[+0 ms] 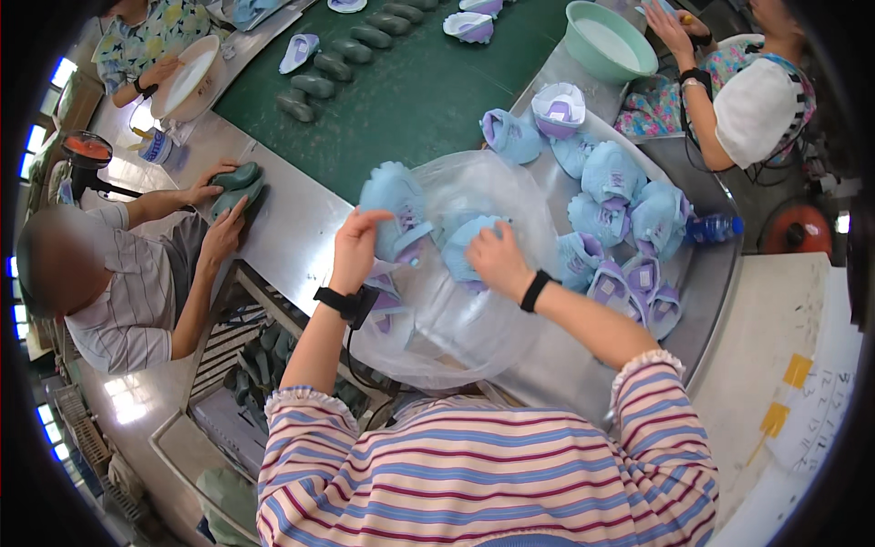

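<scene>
My left hand point(352, 248) is closed at the near left edge of a light-blue shoe upper point(394, 202) with a scalloped rim and purple lacing. Its index finger and thumb lie against the upper. To the right, my right hand point(499, 259) has its fingers bent together over a second blue upper point(463, 244); the fingertips are partly hidden. Both uppers are above a clear plastic bag point(456, 342) spread on the metal table. More blue and purple uppers point(387, 301) lie at the bag's left side, partly covered by it.
A pile of blue-purple uppers point(612, 173) stands right of the bag, beside a blue-capped bottle point(714, 229). A green belt point(401, 100) carries dark shoe lasts point(333, 67). A green basin point(606, 44) is at far right. Co-workers sit left and right; one holds dark lasts point(239, 185).
</scene>
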Demonstrator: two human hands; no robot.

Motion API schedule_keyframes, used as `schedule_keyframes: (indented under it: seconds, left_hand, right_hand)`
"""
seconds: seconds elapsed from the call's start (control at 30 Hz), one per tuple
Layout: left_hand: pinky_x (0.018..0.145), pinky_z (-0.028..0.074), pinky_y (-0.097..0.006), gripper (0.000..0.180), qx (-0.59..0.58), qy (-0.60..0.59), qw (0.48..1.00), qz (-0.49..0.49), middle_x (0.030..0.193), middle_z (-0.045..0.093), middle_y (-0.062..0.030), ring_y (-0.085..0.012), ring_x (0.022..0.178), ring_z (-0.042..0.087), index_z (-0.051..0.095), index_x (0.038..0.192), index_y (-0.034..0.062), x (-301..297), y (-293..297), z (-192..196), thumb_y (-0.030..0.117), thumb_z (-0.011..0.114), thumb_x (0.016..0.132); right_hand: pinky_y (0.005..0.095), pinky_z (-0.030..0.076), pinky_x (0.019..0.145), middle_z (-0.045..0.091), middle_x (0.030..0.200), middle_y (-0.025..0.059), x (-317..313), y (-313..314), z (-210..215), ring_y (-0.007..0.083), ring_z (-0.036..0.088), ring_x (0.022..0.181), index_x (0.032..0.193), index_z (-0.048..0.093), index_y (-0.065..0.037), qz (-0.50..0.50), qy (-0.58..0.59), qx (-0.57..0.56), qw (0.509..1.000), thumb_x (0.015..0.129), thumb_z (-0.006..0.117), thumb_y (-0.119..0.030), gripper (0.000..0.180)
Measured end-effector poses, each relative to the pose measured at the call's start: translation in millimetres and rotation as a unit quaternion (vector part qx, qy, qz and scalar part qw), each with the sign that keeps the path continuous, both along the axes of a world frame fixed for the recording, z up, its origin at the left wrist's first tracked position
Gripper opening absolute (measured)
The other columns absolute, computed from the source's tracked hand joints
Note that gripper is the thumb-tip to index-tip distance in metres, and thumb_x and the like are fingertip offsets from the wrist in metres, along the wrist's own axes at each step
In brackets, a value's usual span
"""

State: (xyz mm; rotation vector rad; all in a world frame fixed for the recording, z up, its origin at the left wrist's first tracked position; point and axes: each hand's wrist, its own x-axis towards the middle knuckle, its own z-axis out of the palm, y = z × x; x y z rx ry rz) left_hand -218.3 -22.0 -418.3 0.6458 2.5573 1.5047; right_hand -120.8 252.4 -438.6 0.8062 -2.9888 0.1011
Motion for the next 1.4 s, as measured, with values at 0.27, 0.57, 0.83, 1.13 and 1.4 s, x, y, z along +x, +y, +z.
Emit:
schedule_keyframes:
  seconds: [0.27, 0.57, 0.83, 1.13, 1.4]
  left_hand:
    - [0.080, 0.045, -0.039, 0.034, -0.123, 0.094, 0.985, -0.072, 0.105, 0.051, -0.0166, -0.0333, 0.095, 0.050, 0.062, 0.108, 0.0060, 51.4, 51.4, 29.4, 0.006, 0.060, 0.074]
    - [0.079, 0.046, -0.039, 0.044, -0.110, 0.022, 0.970, -0.215, 0.094, 0.055, -0.0139, -0.0315, 0.085, 0.053, 0.065, 0.098, 0.0028, 84.5, 56.4, -2.4, 0.029, 0.076, 0.064]
    - [0.071, 0.047, -0.032, 0.026, 0.129, -0.194, 0.968, 0.094, 0.091, 0.063, -0.0127, -0.0269, 0.079, 0.062, 0.061, 0.097, -0.0036, 88.9, 25.7, 14.4, 0.011, 0.065, 0.076]
    - [0.072, 0.045, -0.035, 0.024, -0.039, -0.068, 0.995, 0.068, 0.089, 0.055, -0.0155, -0.0321, 0.083, 0.056, 0.060, 0.095, -0.0029, 79.4, 14.4, 20.3, 0.013, 0.060, 0.077]
    - [0.089, 0.042, -0.033, 0.046, 0.243, -0.269, 0.927, 0.093, 0.111, 0.058, -0.0134, -0.0197, 0.103, 0.054, 0.053, 0.116, -0.0026, 119.6, 33.1, 22.1, 0.029, 0.063, 0.084]
  right_hand:
    - [0.0487, 0.041, 0.081, 0.046, 0.113, 0.0140, 12.7, 24.8, 9.8, 0.0324, 0.048, 0.104, 0.121, 0.046, -0.012, -0.312, -0.081, -0.198, 0.926, 0.062, 0.077, -0.022, 0.068]
    - [0.0336, 0.044, 0.069, 0.054, 0.094, 0.0094, 29.5, 13.2, 44.6, 0.0260, 0.055, 0.079, 0.092, 0.055, -0.005, -0.043, -0.296, -0.425, 0.854, 0.073, 0.074, -0.028, 0.035]
    - [0.0470, 0.041, 0.082, 0.043, 0.124, 0.0200, -25.4, 23.4, -10.7, 0.0355, 0.044, 0.107, 0.138, 0.032, -0.014, -0.128, -0.070, 0.090, 0.985, 0.058, 0.079, -0.036, 0.095]
    - [0.0299, 0.042, 0.089, 0.052, 0.119, 0.0149, -48.7, 93.1, 30.0, 0.0212, 0.054, 0.103, 0.135, 0.040, -0.007, -0.176, -0.438, -0.472, 0.744, 0.066, 0.066, -0.020, 0.075]
    - [0.0414, 0.043, 0.090, 0.047, 0.125, 0.0204, 45.9, -38.1, 78.6, 0.0333, 0.045, 0.116, 0.131, 0.042, -0.006, 0.076, -0.132, -0.255, 0.955, 0.068, 0.071, -0.035, 0.075]
